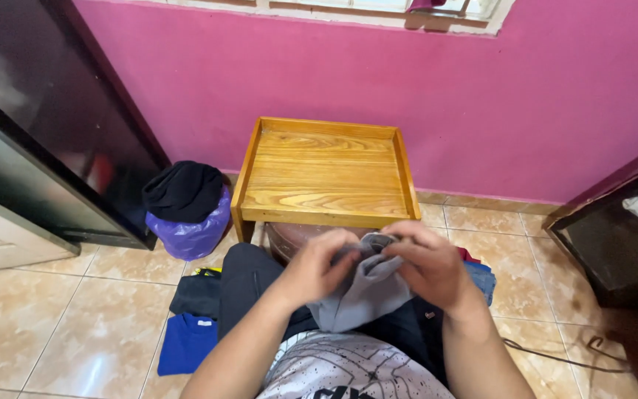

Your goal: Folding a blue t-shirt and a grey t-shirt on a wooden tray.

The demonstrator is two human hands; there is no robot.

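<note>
Both of my hands pinch the top edge of a grey garment (363,292) that hangs down onto my lap. My left hand (317,266) grips its left side and my right hand (431,266) grips its right side, fingers curled around the cloth. I sit low on the floor, with dark trousers and a white patterned shirt showing below. Just beyond my hands stands a low wooden table with a raised rim (326,214), its top bare.
A purple plastic bag (190,229) with a black cloth (183,188) on top sits left of the table. Folded dark and blue clothes (186,340) lie on the tiled floor at my left. A dark cabinet (46,125) stands left, dark furniture (614,251) right, and a cable (555,355) on the floor.
</note>
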